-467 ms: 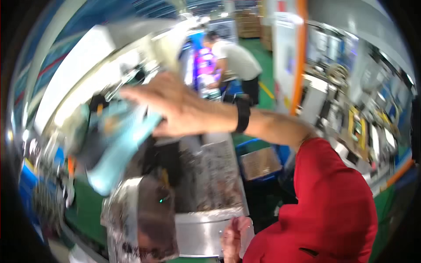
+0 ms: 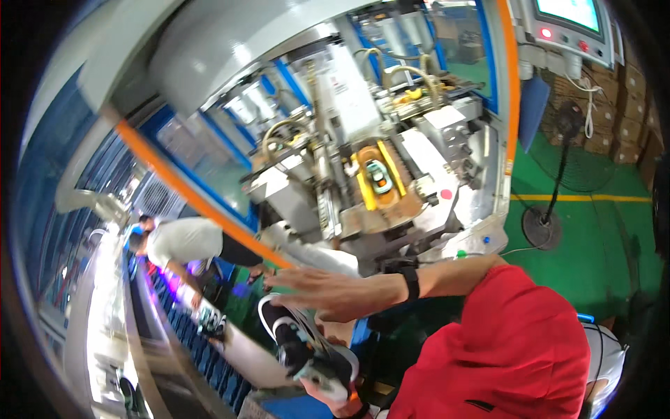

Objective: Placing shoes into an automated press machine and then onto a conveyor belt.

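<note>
A black, white and mint sports shoe [image 2: 296, 342] is tilted at the lower middle, close in front of me. My left hand [image 2: 333, 397], coming up from the lower edge, is closed on it; the shoe covers part of that hand. Just above the shoe's upper end is my right hand [image 2: 335, 292], fingers stretched out and slightly blurred, holding nothing. A black band circles its wrist, below a red sleeve. Ahead, inside a machine [image 2: 349, 105], another mint and black shoe [image 2: 379, 176] lies between two yellow bars.
An orange-edged frame borders the machine, with a control panel [image 2: 569, 28] at upper right. Beyond stand a floor fan [image 2: 543, 225] and stacked cartons [image 2: 631, 105]. At left, a co-worker [image 2: 185, 241] reaches to a shoe [image 2: 211, 322] beside a conveyor [image 2: 139, 349].
The view has swung right, from a wrapped metal surface to the machine. My right hand, earlier blurred beside a light-blue item, is now lower, above the shoe. My left hand now holds the shoe.
</note>
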### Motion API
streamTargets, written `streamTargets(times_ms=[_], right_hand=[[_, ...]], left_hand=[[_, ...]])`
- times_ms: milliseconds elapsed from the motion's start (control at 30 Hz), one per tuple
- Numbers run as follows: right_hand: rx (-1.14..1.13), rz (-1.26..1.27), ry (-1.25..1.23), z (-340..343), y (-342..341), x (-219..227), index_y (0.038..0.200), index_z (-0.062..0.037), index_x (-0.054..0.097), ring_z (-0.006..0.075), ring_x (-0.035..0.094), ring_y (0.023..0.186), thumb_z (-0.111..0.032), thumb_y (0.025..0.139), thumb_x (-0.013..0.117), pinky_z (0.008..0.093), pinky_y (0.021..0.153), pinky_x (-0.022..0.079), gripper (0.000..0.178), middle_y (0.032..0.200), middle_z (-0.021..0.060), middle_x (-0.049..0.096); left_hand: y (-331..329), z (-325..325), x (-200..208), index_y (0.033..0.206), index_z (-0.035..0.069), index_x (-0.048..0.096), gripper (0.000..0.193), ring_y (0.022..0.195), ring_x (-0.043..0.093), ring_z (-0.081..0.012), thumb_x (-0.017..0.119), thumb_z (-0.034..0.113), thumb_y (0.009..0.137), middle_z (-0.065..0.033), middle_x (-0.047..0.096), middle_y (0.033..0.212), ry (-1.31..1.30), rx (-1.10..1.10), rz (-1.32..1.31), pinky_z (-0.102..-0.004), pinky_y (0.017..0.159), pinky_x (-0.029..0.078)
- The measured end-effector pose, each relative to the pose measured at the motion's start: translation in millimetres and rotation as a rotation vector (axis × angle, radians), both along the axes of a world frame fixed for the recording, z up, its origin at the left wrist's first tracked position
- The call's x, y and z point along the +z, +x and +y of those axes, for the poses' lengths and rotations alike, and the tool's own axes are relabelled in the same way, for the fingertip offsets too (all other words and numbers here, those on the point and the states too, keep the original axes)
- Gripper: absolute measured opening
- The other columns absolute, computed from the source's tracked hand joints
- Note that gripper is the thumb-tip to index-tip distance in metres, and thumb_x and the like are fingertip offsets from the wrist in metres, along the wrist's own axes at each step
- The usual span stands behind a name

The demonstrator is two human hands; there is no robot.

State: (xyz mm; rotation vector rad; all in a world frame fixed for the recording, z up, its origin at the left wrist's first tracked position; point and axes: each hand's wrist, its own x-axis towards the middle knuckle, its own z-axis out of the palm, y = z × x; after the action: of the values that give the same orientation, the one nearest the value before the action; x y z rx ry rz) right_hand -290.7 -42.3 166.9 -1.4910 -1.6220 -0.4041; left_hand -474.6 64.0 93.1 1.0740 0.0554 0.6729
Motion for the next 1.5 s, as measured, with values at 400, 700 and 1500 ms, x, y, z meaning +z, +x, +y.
streamTargets(times_ms=[400, 700, 1500], right_hand=[[-0.635, 1.267, 0.208, -204.2, 142.6, -89.6, 0.124, 0.0007, 0.057, 0.0161, 0.058, 0.103, -0.023, 0.066, 0.082, 0.0304, 0.092, 0.048, 0.068, 0.113, 0.0109, 0.064], [-0.966, 1.05, 0.468, -325.9, 212.5, -116.3, 0.124, -0.0021, 0.055, 0.0148, 0.059, 0.096, -0.012, 0.071, 0.072, 0.0287, 0.089, 0.047, 0.057, 0.111, 0.0082, 0.06], [-1.236, 0.798, -0.675, -100.1, 486.2, -152.8, 0.104, 0.0082, 0.064, 0.0355, 0.068, 0.097, -0.022, 0.069, 0.07, 0.0399, 0.085, 0.054, 0.047, 0.101, 0.0251, 0.068]], left_hand=[[278.3, -131.6, -31.7, 0.149, -0.001, 0.029, 0.062, 0.123, 0.049, -0.0223, 0.058, 0.013, 0.096, -0.0156, 0.046, 0.142, 0.293, -0.294, 0.287, -0.0355, 0.102, 0.041], [533.8, -83.6, -161.9, 0.129, -0.014, 0.046, 0.077, 0.057, 0.046, -0.0091, 0.079, 0.035, 0.08, -0.0017, 0.056, 0.078, 0.595, 0.021, 0.629, -0.0257, 0.051, 0.04], [305.5, -33.8, -38.8, 0.124, -0.002, 0.053, 0.04, 0.094, 0.065, -0.0185, 0.066, 0.004, 0.086, -0.0069, 0.063, 0.107, -0.179, -0.362, 0.781, -0.0322, 0.083, 0.054]])
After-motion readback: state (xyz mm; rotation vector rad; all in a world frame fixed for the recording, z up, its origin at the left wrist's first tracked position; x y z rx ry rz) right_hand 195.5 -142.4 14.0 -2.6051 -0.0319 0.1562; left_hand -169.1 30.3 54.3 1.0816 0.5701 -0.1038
